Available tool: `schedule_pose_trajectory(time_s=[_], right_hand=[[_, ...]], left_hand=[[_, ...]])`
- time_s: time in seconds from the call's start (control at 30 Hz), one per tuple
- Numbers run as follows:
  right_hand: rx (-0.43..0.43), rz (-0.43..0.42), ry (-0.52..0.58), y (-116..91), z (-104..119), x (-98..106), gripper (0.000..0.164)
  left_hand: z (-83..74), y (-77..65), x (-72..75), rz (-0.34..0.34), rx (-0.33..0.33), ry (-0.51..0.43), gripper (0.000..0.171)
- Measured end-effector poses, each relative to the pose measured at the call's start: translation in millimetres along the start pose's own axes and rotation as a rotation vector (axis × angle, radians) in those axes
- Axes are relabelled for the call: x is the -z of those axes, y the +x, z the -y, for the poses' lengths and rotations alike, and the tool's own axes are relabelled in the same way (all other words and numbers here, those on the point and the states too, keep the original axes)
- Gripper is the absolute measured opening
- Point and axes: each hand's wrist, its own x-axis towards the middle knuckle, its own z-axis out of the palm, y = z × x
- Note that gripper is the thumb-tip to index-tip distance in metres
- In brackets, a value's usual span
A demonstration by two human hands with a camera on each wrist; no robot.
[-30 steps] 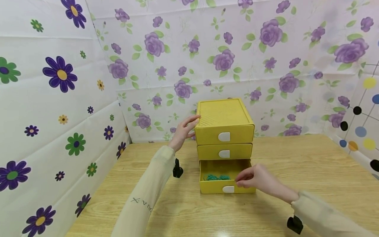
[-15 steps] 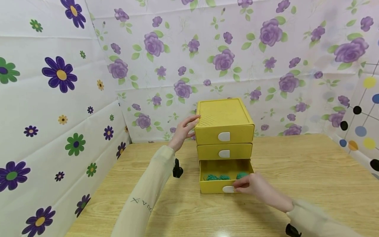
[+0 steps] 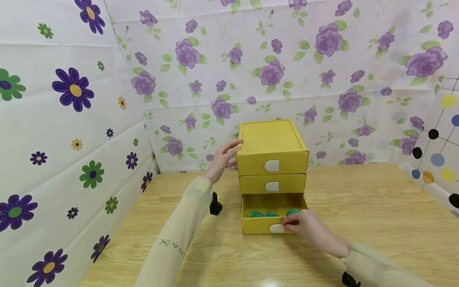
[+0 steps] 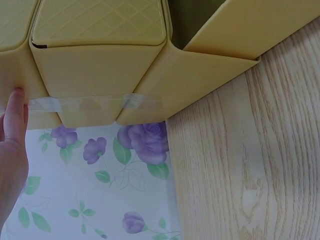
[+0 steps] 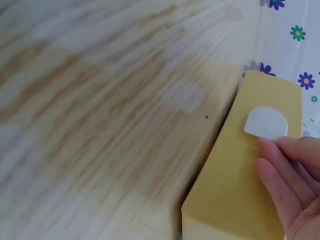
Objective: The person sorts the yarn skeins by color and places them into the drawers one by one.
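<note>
A yellow three-drawer cabinet (image 3: 272, 137) stands on the table, its bottom drawer (image 3: 258, 226) pulled out. In that drawer lie bundles of green yarn (image 3: 256, 214), with another green bundle (image 3: 293, 212) at the right, partly hidden. My right hand (image 3: 312, 230) pinches the edge of the white handle (image 3: 276, 228) on the drawer's front; the right wrist view shows thumb and fingertips at the handle (image 5: 266, 122). My left hand (image 3: 220, 160) rests with extended fingers against the cabinet's upper left side, one fingertip touching the yellow wall in the left wrist view.
The wooden table (image 3: 358, 207) spreads around the cabinet. A purple-rose cloth (image 3: 222, 71) hangs behind it, with a flower-patterned cloth (image 3: 71, 131) at the left. The middle drawer (image 3: 251, 184) and the top drawer are closed.
My right hand has moved left and slightly down from the drawer's right rim to its white handle. The right-hand green bundle has come into sight. My left hand stays put.
</note>
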Motion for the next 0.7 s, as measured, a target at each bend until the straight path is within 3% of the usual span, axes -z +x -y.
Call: schedule_pose_trajectory(time_s=[0.37,0.7], right_hand=[[-0.009,-0.052,-0.051,10.5,-8.3,-5.4,0.008],[0.034,-0.093,-0.071,26.5,-20.1,-4.4,0.006]], left_hand=[[0.4,1.4,0.5,-0.012,0.007,-0.002,0.040],[-0.8,0.0,0.0,-0.007,0.010,0.003,0.041]])
